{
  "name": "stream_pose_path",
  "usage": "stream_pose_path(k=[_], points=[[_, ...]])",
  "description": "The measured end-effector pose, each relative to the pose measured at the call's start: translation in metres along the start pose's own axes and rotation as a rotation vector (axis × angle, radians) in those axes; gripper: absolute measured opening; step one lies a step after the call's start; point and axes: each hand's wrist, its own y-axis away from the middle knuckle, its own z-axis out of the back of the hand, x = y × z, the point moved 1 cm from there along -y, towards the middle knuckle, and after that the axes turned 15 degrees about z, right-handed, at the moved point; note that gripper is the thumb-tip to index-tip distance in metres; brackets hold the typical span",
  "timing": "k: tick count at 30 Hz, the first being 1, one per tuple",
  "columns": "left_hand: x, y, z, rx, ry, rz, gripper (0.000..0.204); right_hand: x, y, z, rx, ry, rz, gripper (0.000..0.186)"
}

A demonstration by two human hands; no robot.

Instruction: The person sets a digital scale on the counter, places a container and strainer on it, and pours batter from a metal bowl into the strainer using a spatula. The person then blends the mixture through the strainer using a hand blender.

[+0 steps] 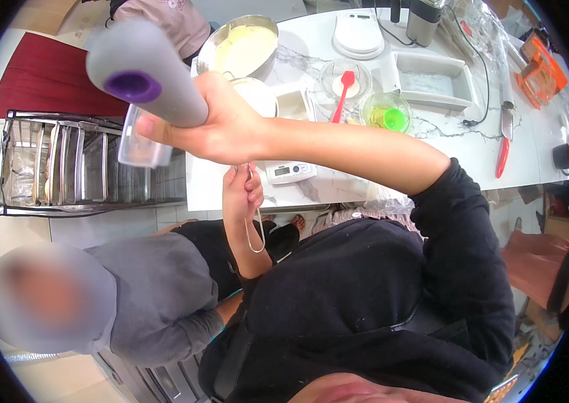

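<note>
My right hand [224, 121] reaches across to the left and is closed round a grey, rounded implement [163, 64] with a purple oval on its side. A clear plastic cup-like piece [143, 144] shows under it, by my thumb; whether the two are joined I cannot tell. Below, at the table's front edge, my left hand [244, 191] is closed on a looped metal wire handle [257, 242]. The far end of that handle is hidden behind my right hand. Just beyond my hands, a round vessel with pale contents [257, 94] is partly covered.
A metal bowl of yellow batter [247, 50] is tilted at the back. Digital scales [291, 172], [358, 33] stand on the marble table. Further right are a red spatula [345, 94], a grey loaf tin [432, 77] and a red-handled knife [504, 144]. A person [157, 282] is at left.
</note>
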Motion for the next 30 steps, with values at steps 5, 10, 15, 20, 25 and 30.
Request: stream_pose_path(k=[5,10,15,20,25,30], points=[[0.002,0.002,0.003,0.003,0.038,0.027,0.018,-0.016,-0.003,0.019,-0.116,0.109,0.047,0.028],[0.003,-0.005,-0.007,-0.042,0.000,-0.011,0.022,-0.004,-0.011,-0.001,-0.376,0.237,0.123,0.017],[0.006,-0.011,-0.006,0.012,0.017,0.036,0.021,-0.027,0.001,0.005,-0.487,0.289,0.013,0.015],[0.012,-0.015,-0.003,-0.038,0.002,0.030,0.021,-0.012,-0.010,-0.010,-0.464,0.178,0.035,0.012],[0.003,-0.008,-0.004,-0.023,0.035,0.052,0.021,-0.030,0.004,0.004,-0.405,0.277,0.051,0.009],[0.002,-0.009,0.000,0.005,0.019,0.016,0.021,-0.015,-0.026,0.024,-0.436,0.318,0.202,0.023]])
